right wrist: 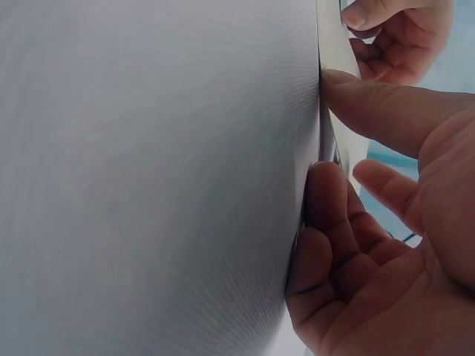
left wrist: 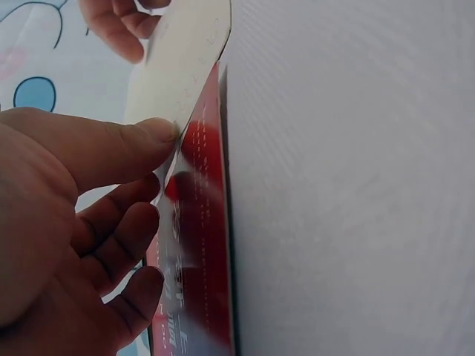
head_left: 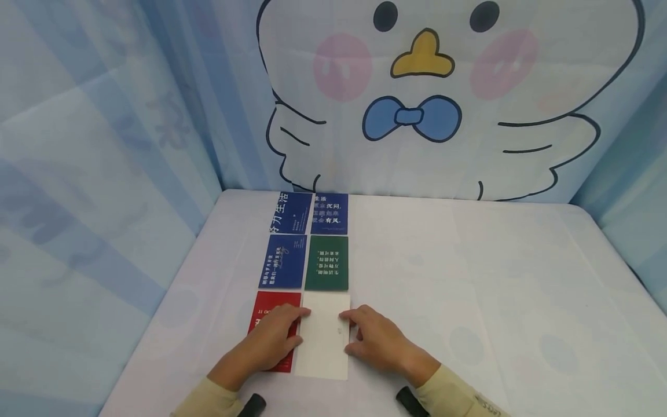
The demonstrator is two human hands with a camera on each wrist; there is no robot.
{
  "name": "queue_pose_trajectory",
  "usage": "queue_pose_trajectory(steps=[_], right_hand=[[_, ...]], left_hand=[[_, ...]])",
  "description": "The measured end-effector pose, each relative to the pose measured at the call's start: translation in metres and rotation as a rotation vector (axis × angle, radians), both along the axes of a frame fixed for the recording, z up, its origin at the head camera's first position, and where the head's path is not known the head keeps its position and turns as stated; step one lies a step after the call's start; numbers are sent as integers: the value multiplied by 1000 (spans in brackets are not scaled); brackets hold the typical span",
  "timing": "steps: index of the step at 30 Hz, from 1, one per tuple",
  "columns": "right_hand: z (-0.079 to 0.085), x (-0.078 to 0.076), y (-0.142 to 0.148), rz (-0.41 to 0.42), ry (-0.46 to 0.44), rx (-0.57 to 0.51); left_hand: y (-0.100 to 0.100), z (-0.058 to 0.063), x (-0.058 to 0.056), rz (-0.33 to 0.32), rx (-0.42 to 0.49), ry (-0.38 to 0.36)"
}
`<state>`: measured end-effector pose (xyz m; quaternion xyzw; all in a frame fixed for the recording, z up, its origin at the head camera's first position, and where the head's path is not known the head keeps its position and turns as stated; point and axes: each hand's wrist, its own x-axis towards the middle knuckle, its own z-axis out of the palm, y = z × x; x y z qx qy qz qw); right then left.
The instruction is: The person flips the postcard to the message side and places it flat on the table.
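Note:
A cream, nearly blank card [head_left: 324, 341] lies on the table between my two hands. My left hand [head_left: 272, 340] reaches across a red card with white print [head_left: 283, 364], its index fingertip and thumb set apart along the cream card's left edge. At the opposite edge is my right hand [head_left: 379, 340], index fingertip over the border and thumb beside it. In the left wrist view, the left thumb tip touches the cream card [left wrist: 182, 67] where it meets the glossy red card [left wrist: 204, 222]. The right wrist view has the right thumb at the card's edge, other fingers bent near the cloth.
Beyond the cream card lies a green card [head_left: 326, 263], with a blue card [head_left: 283, 262] to its left. Two more blue cards, one on the left [head_left: 292, 213] and another on the right [head_left: 330, 214], reach the table's back edge. White cloth covers the table [head_left: 469, 289]; printed curtains surround it.

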<state>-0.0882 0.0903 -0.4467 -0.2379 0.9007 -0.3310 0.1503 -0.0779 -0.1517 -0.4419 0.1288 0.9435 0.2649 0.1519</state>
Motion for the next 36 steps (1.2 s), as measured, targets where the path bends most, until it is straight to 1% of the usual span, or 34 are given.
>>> queue_pose_trajectory(steps=[5, 10, 13, 17, 21, 23, 29, 36], right_hand=[[1, 0, -1, 6, 7, 3], [1, 1, -1, -4, 6, 23], [0, 1, -1, -11, 12, 34], [-2, 0, -1, 0, 51, 30], [-2, 0, -1, 33, 112, 33], [-1, 0, -1, 44, 125, 37], [3, 0, -2, 53, 87, 48], [4, 0, -4, 67, 94, 83]], left_hand=[[-1, 1, 0, -7, -15, 5], [-2, 0, 0, -6, -38, 48], [-2, -1, 0, -12, -35, 60], [-3, 0, 0, -20, -25, 42], [-3, 1, 0, -26, -22, 28], [-4, 1, 0, -28, -21, 26], [-5, 1, -2, -38, -23, 27], [-6, 2, 0, -36, -11, 14]])
